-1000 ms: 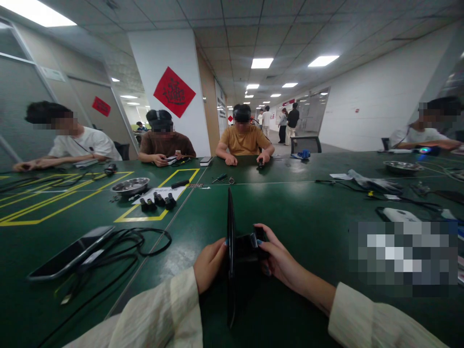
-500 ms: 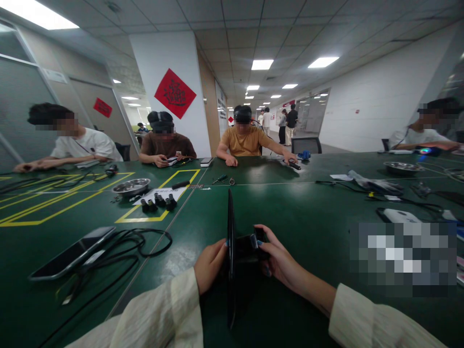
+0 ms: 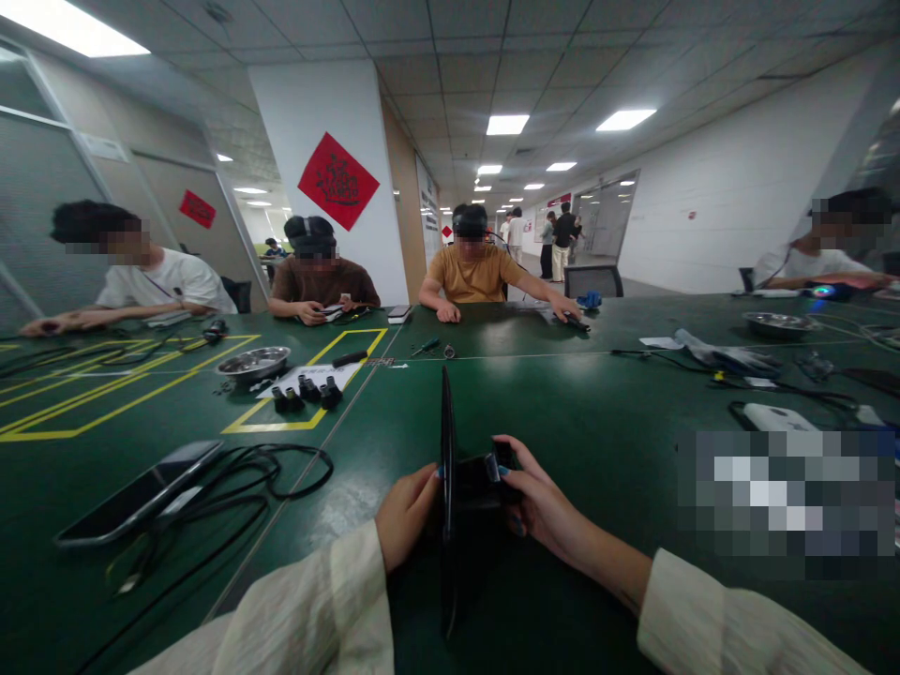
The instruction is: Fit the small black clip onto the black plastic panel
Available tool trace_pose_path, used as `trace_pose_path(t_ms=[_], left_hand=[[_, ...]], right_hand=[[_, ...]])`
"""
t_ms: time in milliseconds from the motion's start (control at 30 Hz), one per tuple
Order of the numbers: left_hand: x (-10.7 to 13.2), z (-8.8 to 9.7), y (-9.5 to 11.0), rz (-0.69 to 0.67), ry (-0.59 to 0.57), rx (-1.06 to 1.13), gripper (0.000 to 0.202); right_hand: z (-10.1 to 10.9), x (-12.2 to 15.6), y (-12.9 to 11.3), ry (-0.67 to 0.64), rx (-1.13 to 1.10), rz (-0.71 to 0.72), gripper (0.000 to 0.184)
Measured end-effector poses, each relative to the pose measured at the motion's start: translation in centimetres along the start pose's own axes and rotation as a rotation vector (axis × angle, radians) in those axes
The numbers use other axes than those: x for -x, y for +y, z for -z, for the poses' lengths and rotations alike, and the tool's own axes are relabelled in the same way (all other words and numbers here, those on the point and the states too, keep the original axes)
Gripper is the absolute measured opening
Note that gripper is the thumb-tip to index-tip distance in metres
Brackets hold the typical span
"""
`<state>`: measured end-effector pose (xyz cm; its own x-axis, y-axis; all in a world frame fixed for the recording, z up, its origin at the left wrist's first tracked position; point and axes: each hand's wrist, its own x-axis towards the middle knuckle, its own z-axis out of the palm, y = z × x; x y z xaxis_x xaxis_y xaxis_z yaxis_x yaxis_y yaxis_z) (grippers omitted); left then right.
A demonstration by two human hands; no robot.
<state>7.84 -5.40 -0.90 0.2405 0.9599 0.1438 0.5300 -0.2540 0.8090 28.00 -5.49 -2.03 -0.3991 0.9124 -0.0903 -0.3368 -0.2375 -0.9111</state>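
Note:
A thin black panel [image 3: 447, 544] stands upright in front of me, seen nearly edge-on, so its faces are mostly hidden. From its right side juts a black bracket-like part [image 3: 474, 480]. My left hand [image 3: 406, 516] is closed on the panel's left side, with the thumb near its edge and the other fingers mostly out of sight. Wrapped round the outer end of the bracket-like part is my right hand [image 3: 541, 502], its thumb pressed against it.
A black phone-like device [image 3: 141, 492] and coiled black cable [image 3: 281, 459] lie on the green table [image 3: 597, 403] to the left. Beyond are a metal bowl [image 3: 254, 363] and several black fittings [image 3: 307, 394]. Cables and a white device [image 3: 777, 419] lie right. Several people sit around the table.
Both my hands and the black panel stay in place. Across the table, a person's hand has shifted slightly to the right with a dark object.

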Motion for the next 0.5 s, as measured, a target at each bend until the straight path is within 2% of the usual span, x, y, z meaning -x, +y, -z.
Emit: trace_pose_path(t_ms=[167,500], left_hand=[[0.4,0.0,0.7,0.016,0.052,-0.037,0.036],[0.4,0.2,1.0,0.016,0.016,-0.02,0.035]], right_hand=[[0.0,-0.1,0.1,-0.002,0.001,0.007,0.055],[0.2,0.0,0.1,-0.012,0.002,0.001,0.053]])
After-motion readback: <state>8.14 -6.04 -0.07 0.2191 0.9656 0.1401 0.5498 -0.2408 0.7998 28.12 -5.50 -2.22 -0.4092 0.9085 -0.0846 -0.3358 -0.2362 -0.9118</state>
